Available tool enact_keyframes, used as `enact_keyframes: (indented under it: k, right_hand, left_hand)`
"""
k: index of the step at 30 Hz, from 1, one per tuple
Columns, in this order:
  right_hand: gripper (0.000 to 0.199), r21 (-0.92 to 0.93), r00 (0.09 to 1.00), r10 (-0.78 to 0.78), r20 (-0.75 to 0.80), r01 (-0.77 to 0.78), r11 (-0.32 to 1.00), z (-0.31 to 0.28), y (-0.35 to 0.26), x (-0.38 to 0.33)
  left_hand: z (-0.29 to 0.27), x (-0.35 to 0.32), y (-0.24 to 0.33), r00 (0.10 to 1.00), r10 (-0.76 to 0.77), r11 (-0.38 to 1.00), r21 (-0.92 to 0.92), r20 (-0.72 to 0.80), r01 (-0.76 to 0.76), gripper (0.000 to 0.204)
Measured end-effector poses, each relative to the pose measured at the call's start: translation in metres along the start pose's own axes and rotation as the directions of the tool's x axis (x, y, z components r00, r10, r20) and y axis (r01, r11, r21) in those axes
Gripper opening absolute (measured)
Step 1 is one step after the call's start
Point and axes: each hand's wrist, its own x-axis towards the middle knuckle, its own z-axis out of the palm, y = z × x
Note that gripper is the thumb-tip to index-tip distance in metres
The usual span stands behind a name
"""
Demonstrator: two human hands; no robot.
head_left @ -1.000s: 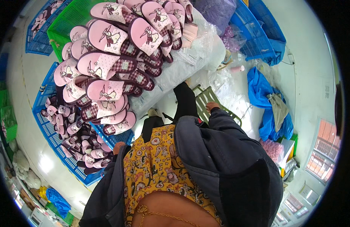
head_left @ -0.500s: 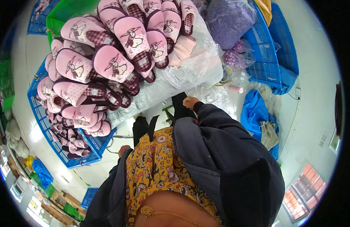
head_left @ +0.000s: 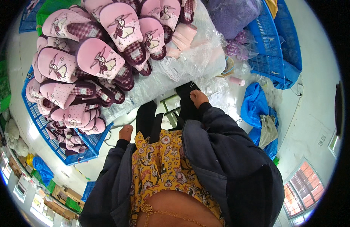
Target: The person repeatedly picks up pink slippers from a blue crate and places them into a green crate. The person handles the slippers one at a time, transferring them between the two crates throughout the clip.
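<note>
I observe the right hand (head_left: 198, 98) at the end of a dark blue sleeve (head_left: 220, 151), resting against the person's dark trouser leg (head_left: 187, 106) just below the clear plastic sheeting (head_left: 171, 75). Its fingers are curled in toward the palm. A thin pale thread or tag pin shows at the fingertips, but I cannot tell whether the hand is pinching it or merely touching the cloth.

The left hand (head_left: 125, 132) sits lower and further left, beside the other dark trouser leg (head_left: 146, 117). It reads as a loosely closed fist; I see nothing held in it.

The pink slippers (head_left: 99, 56) with checked linings are heaped on the plastic sheeting above both hands, well apart from the right hand and nearer the left. More of them fill a blue crate (head_left: 69, 149) to the left of the left hand.

To the right lie a blue tarpaulin (head_left: 254, 106) and further blue crates (head_left: 273, 45) on the pale floor.
</note>
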Motion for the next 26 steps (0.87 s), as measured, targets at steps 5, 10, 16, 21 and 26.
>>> enact_keyframes:
  k: [5, 10, 16, 21, 26]
  right_hand:
    - [0.027, -0.334, 0.954, -0.004, 0.300, 0.109, 0.936, 0.010, 0.020, 0.022]
    - [0.031, -0.408, 0.860, -0.274, 0.430, 0.456, 0.790, 0.011, 0.060, 0.068]
    - [0.032, -0.460, 0.854, -0.419, 0.308, 0.519, 0.720, -0.015, 0.093, 0.096]
    - [0.047, -0.431, 0.891, -0.364, 0.272, 0.451, 0.782, -0.015, 0.117, 0.123]
    - [0.068, -0.515, 0.906, -0.394, 0.154, 0.413, 0.751, -0.018, 0.117, 0.140]
  left_hand:
    - [0.004, -0.005, 0.004, 0.982, 0.149, 0.770, 0.609, 0.119, -0.190, 0.018]
    - [0.056, 0.022, 0.053, 0.924, 0.220, 0.903, 0.424, -0.314, -0.071, 0.024]
    - [0.084, 0.076, 0.076, 0.918, 0.394, 0.805, 0.464, 0.047, -0.369, 0.022]
    - [0.090, 0.104, 0.035, 0.964, 0.257, 0.829, 0.495, 0.073, -0.259, 0.026]
    - [0.074, 0.111, 0.099, 0.926, 0.367, 0.704, 0.623, 0.093, -0.342, 0.063]
